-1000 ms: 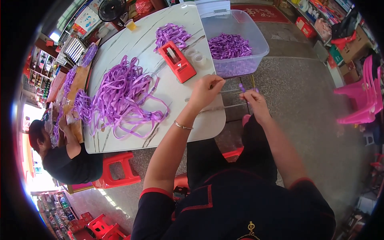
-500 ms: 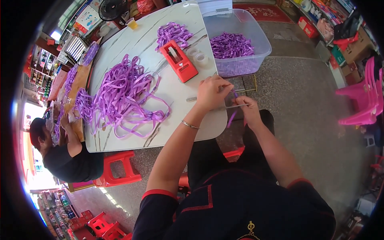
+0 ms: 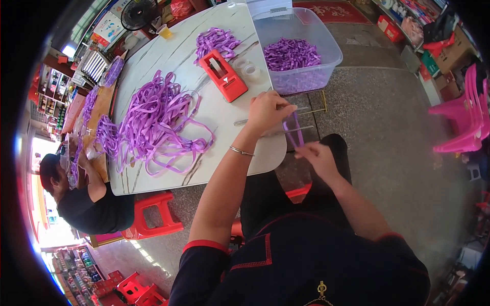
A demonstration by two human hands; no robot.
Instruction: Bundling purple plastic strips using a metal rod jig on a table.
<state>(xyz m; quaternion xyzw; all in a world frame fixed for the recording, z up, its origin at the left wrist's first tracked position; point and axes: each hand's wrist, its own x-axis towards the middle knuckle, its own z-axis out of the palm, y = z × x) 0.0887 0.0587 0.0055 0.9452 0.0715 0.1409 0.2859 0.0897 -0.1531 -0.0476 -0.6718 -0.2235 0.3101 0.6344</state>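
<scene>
My left hand (image 3: pixel 270 110) is over the table's right edge, its fingers pinching the upper end of a narrow purple ribbon (image 3: pixel 299 134). Lower down and to the right, my right hand (image 3: pixel 319 158) closes its fingertips on the ribbon's lower end. Between the hands the ribbon spans as two strands, beside thin metal rods (image 3: pixel 304 127) that stick out past the table edge. A large tangle of purple ribbon loops (image 3: pixel 158 117) lies on the table to the left. Beyond my left hand sit a red tape dispenser (image 3: pixel 223 76) and clear tape rolls (image 3: pixel 250 71).
A clear plastic bin (image 3: pixel 326 61) holding many purple ribbon pieces stands off the table's far right edge. Another ribbon pile (image 3: pixel 217 43) and a cup of yellow liquid (image 3: pixel 164 32) are on the white marbled table (image 3: pixel 204 176). At left sits another person (image 3: pixel 92 199); pink chairs (image 3: pixel 462 120) stand right.
My right hand has moved down and away from the rods, drawing the ribbon out between both hands. My left hand stays nearly in place. The whole view has shifted slightly.
</scene>
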